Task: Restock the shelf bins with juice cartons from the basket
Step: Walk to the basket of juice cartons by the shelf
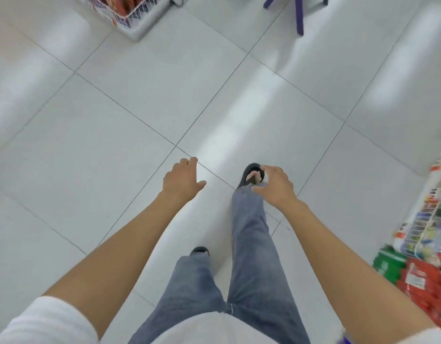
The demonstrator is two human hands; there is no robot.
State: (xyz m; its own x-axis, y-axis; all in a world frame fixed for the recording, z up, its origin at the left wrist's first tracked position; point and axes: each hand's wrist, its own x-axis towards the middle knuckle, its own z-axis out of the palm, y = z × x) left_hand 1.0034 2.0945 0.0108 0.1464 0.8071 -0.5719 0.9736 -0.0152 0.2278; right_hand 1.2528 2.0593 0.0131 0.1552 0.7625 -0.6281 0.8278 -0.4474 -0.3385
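Motion blur smears shelf goods (428,244); left hand (181,180), right hand (276,184) empty.

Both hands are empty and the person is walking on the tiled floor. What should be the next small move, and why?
Probably keep stepping toward the white wire basket ahead on the left. The left hand and right hand are open and hold nothing, and that basket of packs lies beyond reach.

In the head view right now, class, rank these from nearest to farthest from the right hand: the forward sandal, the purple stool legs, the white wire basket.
1. Forward sandal: just left of the right hand.
2. Purple stool legs: top, slightly right.
3. White wire basket: top left.
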